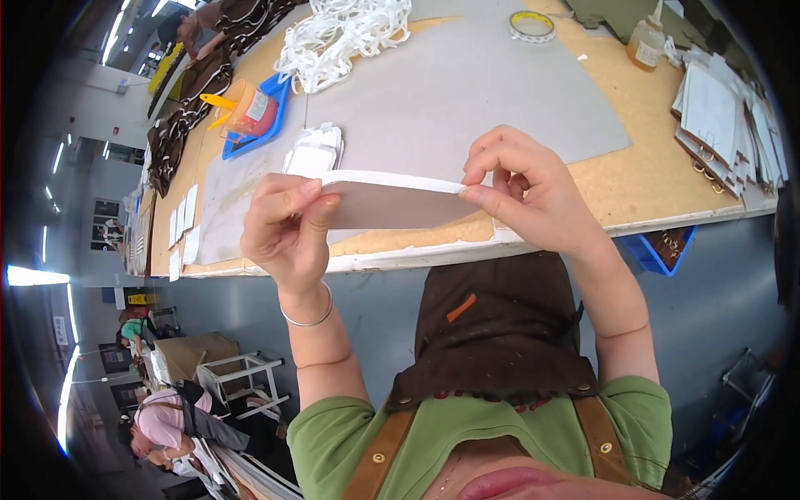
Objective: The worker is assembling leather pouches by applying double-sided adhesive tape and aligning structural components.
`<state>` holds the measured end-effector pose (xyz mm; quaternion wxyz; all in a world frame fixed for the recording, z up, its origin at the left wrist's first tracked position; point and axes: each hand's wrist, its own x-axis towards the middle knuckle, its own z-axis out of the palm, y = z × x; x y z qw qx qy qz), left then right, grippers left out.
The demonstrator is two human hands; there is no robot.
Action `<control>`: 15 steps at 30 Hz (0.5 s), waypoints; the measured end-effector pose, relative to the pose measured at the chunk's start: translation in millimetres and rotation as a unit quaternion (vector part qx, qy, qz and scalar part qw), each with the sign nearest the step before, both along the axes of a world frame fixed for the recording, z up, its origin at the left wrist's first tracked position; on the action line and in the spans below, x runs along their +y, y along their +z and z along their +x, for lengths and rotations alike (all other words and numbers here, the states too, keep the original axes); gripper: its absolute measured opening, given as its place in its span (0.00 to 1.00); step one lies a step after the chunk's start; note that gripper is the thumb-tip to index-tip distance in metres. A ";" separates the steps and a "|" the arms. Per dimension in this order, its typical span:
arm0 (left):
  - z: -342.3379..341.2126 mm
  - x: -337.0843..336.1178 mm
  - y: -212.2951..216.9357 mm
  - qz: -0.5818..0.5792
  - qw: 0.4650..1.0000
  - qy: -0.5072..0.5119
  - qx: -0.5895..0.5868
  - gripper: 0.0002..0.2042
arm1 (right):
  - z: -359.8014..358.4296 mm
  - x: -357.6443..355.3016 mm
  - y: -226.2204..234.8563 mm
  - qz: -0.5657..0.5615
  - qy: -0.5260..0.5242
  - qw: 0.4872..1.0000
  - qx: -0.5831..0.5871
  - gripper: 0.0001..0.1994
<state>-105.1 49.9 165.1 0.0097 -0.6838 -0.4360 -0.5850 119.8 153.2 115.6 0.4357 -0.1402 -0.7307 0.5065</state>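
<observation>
Above the table's near edge I hold up a flat grey panel (400, 207) with a white strip (392, 178) along its upper edge. The strip bows slightly upward between my hands. My left hand (287, 221), closed in a pinch of thumb and fingers, grips the panel's left end. At the other end, my right hand (525, 187) pinches the corner where the strip stops; its other fingers are curled. Just beyond my left hand lies a small stack of white pieces (314, 152) on the grey mat (433, 100).
A blue tray (275, 125) holds a cup (252, 110) of red contents with a yellow-handled tool. Beyond are a heap of white strips (342, 37), a tape roll (532, 27) and an amber-liquid bottle (646, 43). White panels with rings (712, 117) lie right. Co-workers are at left.
</observation>
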 end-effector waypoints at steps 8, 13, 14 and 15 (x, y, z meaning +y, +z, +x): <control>-4.5 -6.7 -5.1 0.008 0.999 0.021 -0.042 0.11 | 19.2 5.6 7.3 -0.132 0.086 0.980 -0.124 0.02; -10.3 -6.5 -10.6 0.015 0.999 0.024 -0.032 0.11 | 14.7 10.0 -10.1 -0.298 0.138 0.945 -0.001 0.03; -11.1 -7.3 -11.9 0.018 0.998 0.027 -0.049 0.11 | 14.1 10.5 -10.8 -0.301 0.135 0.944 0.000 0.03; -13.1 -8.9 -13.5 0.015 0.998 0.024 -0.050 0.11 | 13.9 10.9 -11.2 -0.321 0.130 0.938 0.004 0.03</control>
